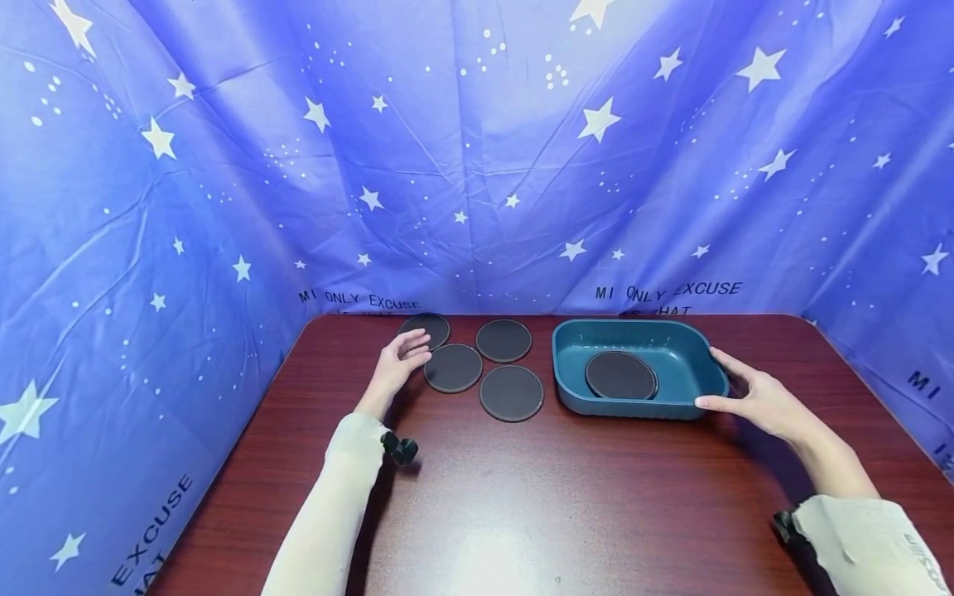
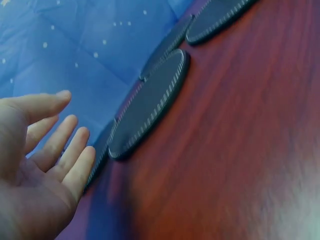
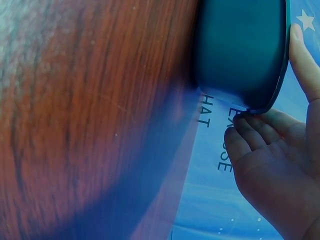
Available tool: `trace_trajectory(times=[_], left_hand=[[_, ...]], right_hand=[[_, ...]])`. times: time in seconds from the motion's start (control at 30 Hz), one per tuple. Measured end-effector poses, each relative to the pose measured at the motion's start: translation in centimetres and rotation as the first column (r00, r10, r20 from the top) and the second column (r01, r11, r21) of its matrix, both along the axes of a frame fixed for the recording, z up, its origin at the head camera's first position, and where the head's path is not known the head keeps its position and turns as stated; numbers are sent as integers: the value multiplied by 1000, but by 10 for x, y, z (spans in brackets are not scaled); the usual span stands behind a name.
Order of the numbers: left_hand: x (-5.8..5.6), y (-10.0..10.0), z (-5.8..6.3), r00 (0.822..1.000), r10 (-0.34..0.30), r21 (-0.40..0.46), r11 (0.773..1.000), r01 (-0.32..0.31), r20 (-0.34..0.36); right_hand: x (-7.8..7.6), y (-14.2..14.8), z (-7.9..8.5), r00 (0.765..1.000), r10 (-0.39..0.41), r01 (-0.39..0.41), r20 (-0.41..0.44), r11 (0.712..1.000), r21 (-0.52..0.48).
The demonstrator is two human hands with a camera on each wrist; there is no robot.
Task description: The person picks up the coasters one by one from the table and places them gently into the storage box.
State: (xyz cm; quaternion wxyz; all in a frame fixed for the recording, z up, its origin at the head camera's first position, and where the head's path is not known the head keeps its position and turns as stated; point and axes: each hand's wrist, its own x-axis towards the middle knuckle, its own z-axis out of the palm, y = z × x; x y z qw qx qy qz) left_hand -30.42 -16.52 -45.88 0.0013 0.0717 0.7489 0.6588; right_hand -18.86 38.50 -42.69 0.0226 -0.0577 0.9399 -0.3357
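Behind and around the dark red-brown table (image 1: 611, 480), blue-violet cloth (image 1: 462, 240) with white stars, dots and black printed letters. On the right half of the tabletop, one teal container (image 1: 633, 409) with rounded corners; inside, resting on its floor, one dark round pad (image 1: 619, 375). To the left, outside the container, four pads of similar look: far-left pad (image 1: 436, 324), far-right pad (image 1: 503, 341), near-left pad (image 1: 452, 368) and near-right pad (image 1: 512, 393), all flat on the wood and near each other.

As for progress, judging from this layout: one pad in, four out, so probably an early stage, with the larger part left. Possible second pad under the inner one: cannot tell.

Left hand (image 1: 393, 371) just at the far-left pad, with fingers loosely extended and nothing grasped; contact with this pad not possible to confirm. Right hand (image 1: 768, 403) holding the right end of the container, thumb at the near rim and fingers at the end wall.

Counted together: one container, five visible pads, two hands, two pale sleeves (image 1: 328, 497) and two black wrist devices (image 1: 400, 448), one at each wrist.
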Motion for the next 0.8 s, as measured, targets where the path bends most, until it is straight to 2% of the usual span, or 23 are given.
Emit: trace_trajectory(times=[0.23,0.37,0.6,0.8], left_hand=[[3,-14,-19,998,-57,-39,998,58,25],[3,-16,-27,995,-97,-66,993,97,10],[5,-12,-26,989,-144,-157,978,139,-19],[5,-10,-22,989,-147,-236,961,144,5]], right_hand=[[1,-1,0,1000,2,-2,14,1000,-1],[1,1,-1,1000,8,-8,-3,1000,-4],[1,0,0,1000,0,0,-10,1000,0],[0,0,1,1000,-1,1,-20,1000,4]])
